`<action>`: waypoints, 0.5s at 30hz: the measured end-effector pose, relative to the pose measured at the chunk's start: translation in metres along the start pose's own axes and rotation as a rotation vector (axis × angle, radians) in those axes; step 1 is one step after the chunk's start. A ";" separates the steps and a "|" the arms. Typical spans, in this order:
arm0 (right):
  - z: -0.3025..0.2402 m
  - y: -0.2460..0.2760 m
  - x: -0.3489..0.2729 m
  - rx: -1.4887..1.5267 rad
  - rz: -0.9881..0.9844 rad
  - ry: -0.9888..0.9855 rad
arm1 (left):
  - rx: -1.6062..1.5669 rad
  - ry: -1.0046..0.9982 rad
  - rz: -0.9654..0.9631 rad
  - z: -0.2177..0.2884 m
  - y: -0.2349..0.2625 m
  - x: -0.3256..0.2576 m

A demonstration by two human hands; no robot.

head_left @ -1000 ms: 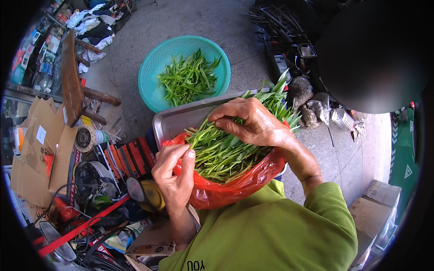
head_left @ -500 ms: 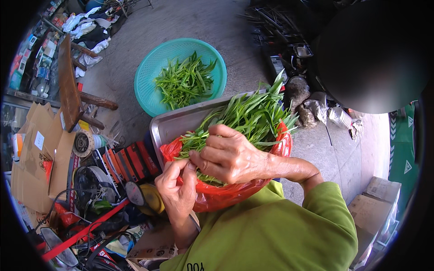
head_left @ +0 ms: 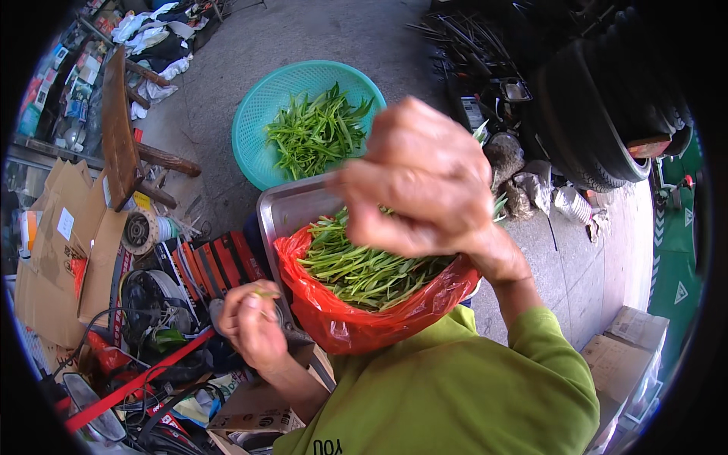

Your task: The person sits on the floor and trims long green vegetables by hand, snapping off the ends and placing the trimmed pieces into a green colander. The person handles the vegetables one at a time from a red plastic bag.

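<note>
Stems in a bag on a tray; basket beyond, stool left, tyres right.

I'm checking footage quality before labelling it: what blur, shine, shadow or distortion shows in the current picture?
Head view: the right hand is badly blurred, while the left hand looks clearer; head view: small highlights shine on the red bag; head view: the tires sit in deep shadow; head view: straight edges bow toward a black rim.
</note>
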State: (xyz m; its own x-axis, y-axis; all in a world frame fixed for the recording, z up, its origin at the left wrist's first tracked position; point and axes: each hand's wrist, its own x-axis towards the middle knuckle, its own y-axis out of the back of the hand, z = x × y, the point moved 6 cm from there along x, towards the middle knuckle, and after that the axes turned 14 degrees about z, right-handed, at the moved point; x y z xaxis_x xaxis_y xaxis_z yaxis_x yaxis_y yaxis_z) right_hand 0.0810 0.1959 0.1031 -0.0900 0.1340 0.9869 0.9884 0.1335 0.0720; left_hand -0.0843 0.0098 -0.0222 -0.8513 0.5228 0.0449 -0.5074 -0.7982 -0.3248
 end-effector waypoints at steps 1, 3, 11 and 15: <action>0.008 -0.007 0.001 -0.021 -0.052 0.019 | 0.120 0.002 0.091 -0.006 0.019 0.005; 0.026 -0.026 -0.005 0.002 -0.111 0.009 | 0.459 0.008 0.244 -0.023 0.060 0.012; 0.048 -0.056 -0.088 0.048 -0.546 -0.278 | 1.425 0.048 -0.002 -0.125 0.163 -0.024; 0.017 -0.047 -0.152 0.040 -0.789 -0.286 | 1.420 -0.217 -0.025 -0.148 0.148 -0.013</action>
State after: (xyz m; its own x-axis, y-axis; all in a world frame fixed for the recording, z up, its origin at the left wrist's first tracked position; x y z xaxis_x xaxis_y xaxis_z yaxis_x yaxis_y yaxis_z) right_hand 0.0459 0.1857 -0.0528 -0.7860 0.2295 0.5740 0.6177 0.3261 0.7156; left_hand -0.1289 -0.0705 -0.2106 -0.7779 0.5892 0.2184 -0.1145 -0.4747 0.8727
